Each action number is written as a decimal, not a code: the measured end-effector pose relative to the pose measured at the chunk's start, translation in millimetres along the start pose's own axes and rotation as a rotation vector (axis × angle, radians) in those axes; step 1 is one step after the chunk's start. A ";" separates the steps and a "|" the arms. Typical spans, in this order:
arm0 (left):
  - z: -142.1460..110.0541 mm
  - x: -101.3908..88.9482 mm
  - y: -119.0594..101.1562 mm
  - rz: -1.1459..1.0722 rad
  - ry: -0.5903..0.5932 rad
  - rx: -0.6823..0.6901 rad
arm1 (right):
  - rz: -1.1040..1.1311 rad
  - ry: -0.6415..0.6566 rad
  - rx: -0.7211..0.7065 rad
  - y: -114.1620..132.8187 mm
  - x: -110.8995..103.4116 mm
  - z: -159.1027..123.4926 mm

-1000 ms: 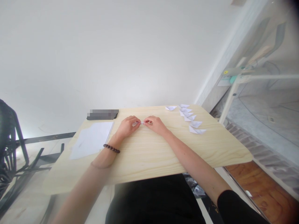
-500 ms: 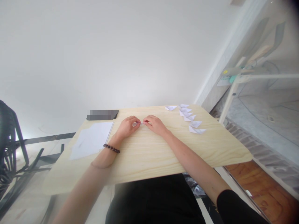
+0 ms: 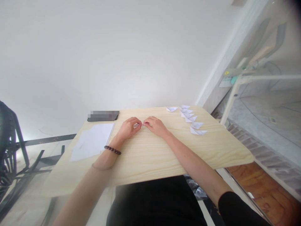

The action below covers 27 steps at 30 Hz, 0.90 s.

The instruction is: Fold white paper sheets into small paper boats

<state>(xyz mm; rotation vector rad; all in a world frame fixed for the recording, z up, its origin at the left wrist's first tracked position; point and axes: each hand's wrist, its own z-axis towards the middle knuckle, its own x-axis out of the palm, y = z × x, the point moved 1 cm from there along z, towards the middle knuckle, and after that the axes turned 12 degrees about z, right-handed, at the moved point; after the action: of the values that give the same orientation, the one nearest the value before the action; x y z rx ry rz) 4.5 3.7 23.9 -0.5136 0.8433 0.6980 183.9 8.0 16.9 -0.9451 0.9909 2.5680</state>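
Observation:
My left hand (image 3: 129, 127), with a dark bead bracelet (image 3: 112, 150) on its wrist, pinches a small piece of folded white paper (image 3: 142, 124) between thumb and fingers. From the other side my right hand (image 3: 155, 125) pinches the same paper, the fingertips almost meeting. Most of the paper is hidden by the fingers, so its shape does not show. Both hands are just over the middle of the light wooden table (image 3: 150, 163). Several folded white paper boats (image 3: 191, 119) stand toward the table's right side, with one boat (image 3: 171, 109) apart from that row.
A stack of white paper sheets (image 3: 92, 141) lies at the left of the table. Behind it sits a dark, partly blurred-out object (image 3: 103, 116). A wall (image 3: 141, 56) rises along the far edge. A dark chair (image 3: 14, 141) stands at the left, a white frame (image 3: 231, 100) at the right.
My right hand has shifted very slightly left, so the fingertips are closer and less of the paper shows. The boats and sheets stay where they were.

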 end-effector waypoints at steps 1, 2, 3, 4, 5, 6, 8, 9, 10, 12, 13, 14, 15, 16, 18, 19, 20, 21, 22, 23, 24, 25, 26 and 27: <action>0.1 -0.4 -0.6 -0.003 -0.001 0.007 | -0.003 0.002 0.002 0.0 0.0 -0.3; 0.2 -0.8 -1.4 -0.005 -0.002 0.014 | -0.005 0.008 0.002 0.1 0.1 -0.4; 0.3 -1.3 -2.3 -0.007 0.000 0.019 | -0.007 0.016 -0.002 0.2 0.3 -0.4; 0.5 -1.7 -3.1 -0.006 0.001 0.021 | -0.009 0.024 -0.008 0.3 0.5 -0.3; 0.6 -2.0 -3.7 -0.005 0.001 0.017 | -0.011 0.029 -0.015 0.4 0.7 -0.1; 0.6 -2.3 -3.9 -0.003 0.000 0.008 | -0.013 0.031 -0.020 0.4 0.7 0.3; 0.5 -2.3 -3.4 -0.002 -0.002 -0.020 | -0.015 0.021 -0.023 0.3 0.4 0.9; 0.4 -2.2 -2.9 -0.003 -0.003 -0.032 | -0.015 0.015 -0.022 0.1 0.1 1.1; 0.2 -2.0 -2.5 -0.006 -0.002 -0.038 | -0.015 0.011 -0.020 -0.2 -0.2 1.2; 0.2 -1.6 -1.9 -0.011 -0.003 -0.032 | -0.011 0.008 -0.017 -0.8 -0.7 1.0; 0.3 -1.5 -1.9 -0.011 -0.004 -0.023 | -0.010 0.007 -0.015 -1.1 -0.8 0.8; 0.5 -1.5 -2.2 -0.007 -0.004 -0.011 | -0.010 0.007 -0.016 -1.4 -0.8 0.6; 0.7 -1.5 -2.6 0.000 -0.003 0.002 | -0.010 0.009 -0.018 -1.5 -0.7 0.5; 0.9 -1.5 -3.0 0.008 0.001 0.015 | -0.012 0.012 -0.023 -1.5 -0.5 0.5; 1.2 -1.6 -3.8 0.027 0.012 0.030 | -0.018 0.021 -0.040 -1.3 0.1 1.0; 1.2 -1.7 -3.9 0.035 0.014 0.026 | -0.022 0.023 -0.050 -1.1 0.4 1.3; 1.0 -1.7 -3.7 0.040 0.013 0.014 | -0.027 0.023 -0.056 -0.9 0.5 1.7; 0.8 -1.8 -3.4 0.044 0.008 -0.003 | -0.033 0.018 -0.059 -0.8 0.5 2.1; 0.4 -1.8 -2.9 0.045 0.004 -0.022 | -0.038 0.012 -0.061 -0.8 0.4 2.4; 0.1 -1.8 -2.3 0.044 0.001 -0.037 | -0.044 0.006 -0.061 -0.8 0.2 2.5; -0.3 -1.8 -1.8 0.041 0.000 -0.046 | -0.049 0.000 -0.060 -0.9 -0.1 2.6; -0.6 -1.8 -1.5 0.038 0.003 -0.048 | -0.052 -0.003 -0.059 -1.0 -0.5 2.5; -0.8 -1.9 -1.2 0.033 0.006 -0.045 | -0.054 -0.005 -0.058 -1.1 -0.9 2.3; -0.9 -2.0 -1.2 0.030 0.009 -0.038 | -0.054 -0.005 -0.058 -1.1 -1.2 2.0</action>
<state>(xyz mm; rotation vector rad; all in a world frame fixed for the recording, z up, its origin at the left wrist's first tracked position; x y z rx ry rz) 3.9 1.6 25.2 -0.5399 0.8488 0.7406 184.3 10.2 18.2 -0.9667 0.8822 2.5658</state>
